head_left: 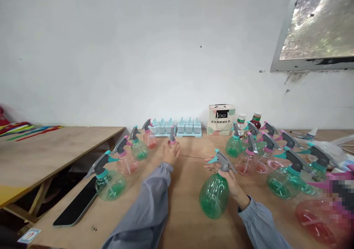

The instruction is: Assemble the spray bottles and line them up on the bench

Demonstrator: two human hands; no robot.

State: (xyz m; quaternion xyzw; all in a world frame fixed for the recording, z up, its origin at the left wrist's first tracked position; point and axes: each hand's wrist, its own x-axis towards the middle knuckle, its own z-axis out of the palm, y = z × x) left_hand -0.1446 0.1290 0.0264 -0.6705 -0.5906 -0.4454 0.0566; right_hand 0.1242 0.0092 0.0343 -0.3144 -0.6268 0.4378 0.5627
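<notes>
My right hand [231, 181] grips the neck of a green spray bottle [214, 197], which hangs slightly tilted with its grey and teal trigger head pointing left. Farther off, my left hand [170, 154] is closed around another spray bottle [172, 134]; only its grey head and pink collar show, the body being hidden by the hand. To the left stands a row of green and pink bottles, the nearest a green spray bottle [110, 185]. Several more crowd the right side, among them a pink spray bottle [246, 162] close to my right hand.
A black phone [76, 203] lies at the left edge of the wooden table [185, 219]. Along the wall are light-blue popsicle molds [189, 127], a paper bag [220, 120] and a dark red bottle [256, 120]. A second table [41, 149] stands left across a gap.
</notes>
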